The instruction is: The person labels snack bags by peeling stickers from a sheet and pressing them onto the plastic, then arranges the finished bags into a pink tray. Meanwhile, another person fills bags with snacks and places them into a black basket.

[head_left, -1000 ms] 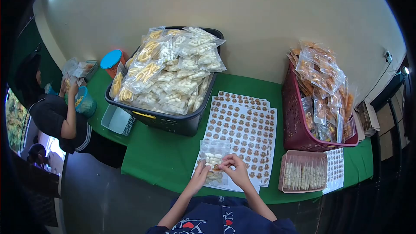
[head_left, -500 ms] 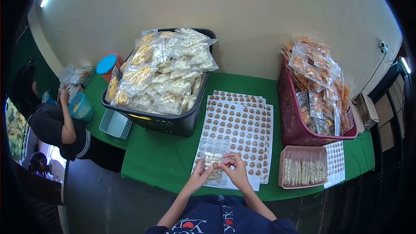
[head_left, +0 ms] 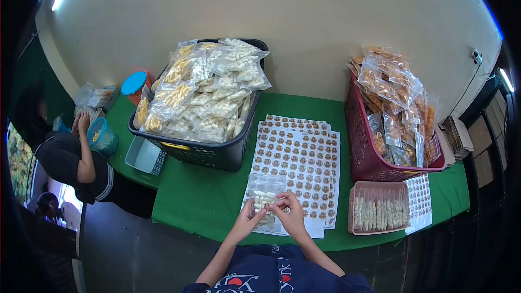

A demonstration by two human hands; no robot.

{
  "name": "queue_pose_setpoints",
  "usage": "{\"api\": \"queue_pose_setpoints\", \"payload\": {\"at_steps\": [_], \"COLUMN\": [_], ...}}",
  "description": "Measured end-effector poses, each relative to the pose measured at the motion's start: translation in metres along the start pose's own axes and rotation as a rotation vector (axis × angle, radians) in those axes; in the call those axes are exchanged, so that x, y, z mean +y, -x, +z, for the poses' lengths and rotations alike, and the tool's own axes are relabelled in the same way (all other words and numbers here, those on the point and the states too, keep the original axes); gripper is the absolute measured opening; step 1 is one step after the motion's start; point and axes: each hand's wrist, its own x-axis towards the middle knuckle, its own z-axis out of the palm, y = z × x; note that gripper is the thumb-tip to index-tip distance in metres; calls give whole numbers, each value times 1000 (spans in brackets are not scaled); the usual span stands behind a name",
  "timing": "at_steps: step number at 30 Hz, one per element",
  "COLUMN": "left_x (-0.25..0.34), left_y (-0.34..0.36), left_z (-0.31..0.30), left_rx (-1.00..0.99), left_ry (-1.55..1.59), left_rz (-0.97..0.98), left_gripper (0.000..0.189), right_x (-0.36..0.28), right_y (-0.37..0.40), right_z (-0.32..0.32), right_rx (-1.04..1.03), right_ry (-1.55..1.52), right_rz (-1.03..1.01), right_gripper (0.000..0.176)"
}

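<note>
A clear zip bag [head_left: 266, 183] of white finger-shaped snacks lies over the sticker sheets [head_left: 296, 154] at the table's front. On its left edge my left hand [head_left: 247, 221] is closed, thumb on the front of the bag. My right hand [head_left: 291, 216] reaches in from the right, its thumb and fingertips pinched at a small round brown sticker [head_left: 266, 206] on the bag's face. Both thumbs are close together there. How much of the sticker is stuck down is too small to tell.
A black basket [head_left: 217, 152] heaped with snack bags stands left, and a maroon basket [head_left: 374, 171] of orange snack bags right. Near me are a pink tray [head_left: 379, 232] of filled bags and a grey-blue basket [head_left: 142, 154]. At far left a person [head_left: 70, 154] works by a teal tub [head_left: 106, 144].
My right fingertips have shifted slightly left and closer over the sticker. The bag stays in my left hand. The person at left has moved their hands a little.
</note>
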Motion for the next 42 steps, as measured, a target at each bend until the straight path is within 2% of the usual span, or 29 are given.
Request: {"api": "queue_pose_setpoints", "payload": {"at_steps": [8, 13, 16, 19, 20, 23, 26, 29, 32, 35, 38, 41, 42], "left_x": [0, -2, 0, -4, -6, -5, 11, 18, 22, 16, 20, 6, 9], "left_y": [-6, -5, -2, -1, -2, -3, 3, 4, 3, 0, -1, -10, -10], "left_z": [9, 11, 10, 10, 11, 12, 17, 20, 19, 19, 28, 25, 25], "left_rx": [1, 28, 78, 152, 174, 179, 87, 40, 8, 75, 222, 239, 223], "left_ry": [38, 139, 171, 109, 76, 85, 129, 147, 145, 165, -71, -36, -31], "left_rz": [84, 35, 12, 15, 22, 89, 84, 108, 126, 75, 184, 225, 215], "left_gripper": [36, 35, 33, 30, 29, 27, 28, 30, 31, 30, 27, 27, 26], "right_x": [2, 9, 23, 16, 19, 19, 8, 7, 16, 0, -8, 3, 3], "right_y": [1, 2, -2, 5, 4, 9, 9, 6, 5, 4, 6, 7, 6], "right_z": [2, 2, 3, 9, 12, 3, -7, -14, -13, -9, -5, -5, -7], "right_rx": [172, 242, 261, 180, 24, -96, -120, -103, -68, -39, -75, -58, -78], "right_ry": [250, 497, 161, 42, -300, -242, -449, -310, -371, -372, -269, -148, -190], "right_rz": [-168, -279, -95, -24, 0, 197, 181, 68, 106, 172, 91, 14, 18], "right_gripper": [28, 30, 32, 37, 35, 28, 20, 16, 17, 19, 19, 20, 21]}}
